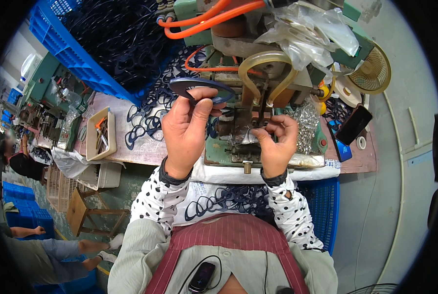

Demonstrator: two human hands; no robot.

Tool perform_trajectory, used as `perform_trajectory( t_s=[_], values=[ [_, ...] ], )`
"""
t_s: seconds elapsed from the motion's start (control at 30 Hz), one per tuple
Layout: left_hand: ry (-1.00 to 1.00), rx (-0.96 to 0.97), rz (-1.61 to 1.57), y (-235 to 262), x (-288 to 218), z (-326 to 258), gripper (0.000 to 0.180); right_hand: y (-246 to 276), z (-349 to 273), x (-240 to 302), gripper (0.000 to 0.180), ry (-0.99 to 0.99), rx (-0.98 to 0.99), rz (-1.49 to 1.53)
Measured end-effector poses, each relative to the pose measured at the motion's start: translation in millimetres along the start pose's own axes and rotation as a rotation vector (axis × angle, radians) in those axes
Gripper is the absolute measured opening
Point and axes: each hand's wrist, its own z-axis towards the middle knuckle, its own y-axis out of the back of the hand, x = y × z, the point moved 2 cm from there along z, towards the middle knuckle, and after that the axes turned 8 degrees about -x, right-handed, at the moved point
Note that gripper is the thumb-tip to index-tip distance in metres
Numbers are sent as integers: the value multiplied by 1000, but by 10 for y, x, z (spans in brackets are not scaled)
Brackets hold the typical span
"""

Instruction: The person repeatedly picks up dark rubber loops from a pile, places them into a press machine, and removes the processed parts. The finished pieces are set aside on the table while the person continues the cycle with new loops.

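Note:
My left hand is closed on a dark blue plastic loop-shaped piece, pinched between thumb and fingers and held up in front of the machine. My right hand is at the working head of a green bench machine, with thumb and fingers drawn together. Whatever small thing its fingertips may hold is too small to make out. Similar dark blue loop-shaped pieces lie loosely on the table left of the machine, and more loops rest on white sacking at my lap.
A blue crate heaped with dark pieces stands back left. Orange hoses cross above the machine. Right of it lie a bag of shiny small parts, a phone and a fan. A tool tray and a wooden stool are left; people are beyond.

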Motion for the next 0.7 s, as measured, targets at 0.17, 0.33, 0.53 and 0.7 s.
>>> perform_trajectory(
  t_s=[0.17, 0.33, 0.53, 0.7],
  values=[
    [19, 22, 4, 6, -11, -17, 19, -37, -23, -67, 43, 82, -10, 61],
    [-1, 23, 64, 18, -43, 1, 17, 22, 44, 68, 45, 168, 152, -151],
    [-34, 33, 95, 9, -42, 22, 16, -9, 6, 23, 44, 143, 63, -64],
    [-30, 10, 175, 7, -44, -5, 16, -37, 19, -51, 45, 92, 42, 117]
  ],
)
